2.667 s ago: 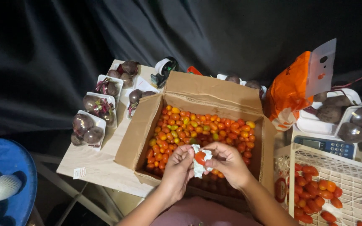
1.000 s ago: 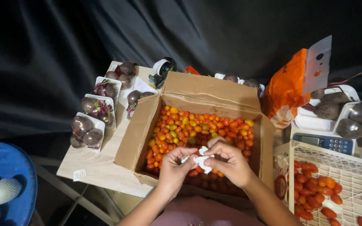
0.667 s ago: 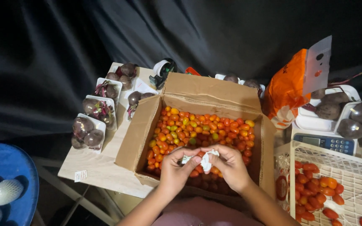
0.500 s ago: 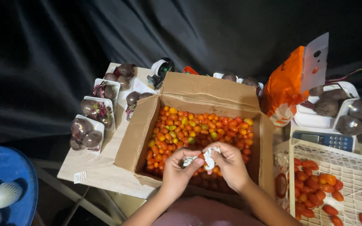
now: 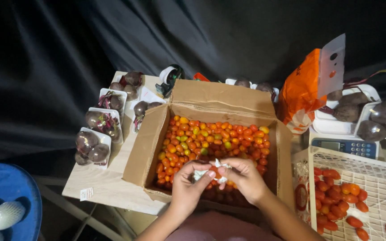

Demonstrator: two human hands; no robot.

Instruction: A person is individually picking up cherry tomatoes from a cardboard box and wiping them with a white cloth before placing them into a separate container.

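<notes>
My left hand (image 5: pixel 188 185) and my right hand (image 5: pixel 243 176) meet over the near side of an open cardboard box (image 5: pixel 150 140). Together they pinch a crumpled white tissue (image 5: pixel 208 172) wrapped about something small and red, most likely a cherry tomato. The box is full of small red, orange and yellow-green cherry tomatoes (image 5: pixel 211 138). Both hands hover just above the fruit near the box's front wall.
A white plastic crate (image 5: pixel 358 167) with several tomatoes stands at the right, behind it a calculator (image 5: pixel 345 146) and an orange bag (image 5: pixel 300 96). Foam trays of wrapped beetroots (image 5: pixel 95 145) line the left of the table; more lie at far right. A blue tub (image 5: pixel 5 192) sits lower left.
The hands have kept working the tissue around the small fruit and shifted slightly toward the box's front; nothing else has moved.
</notes>
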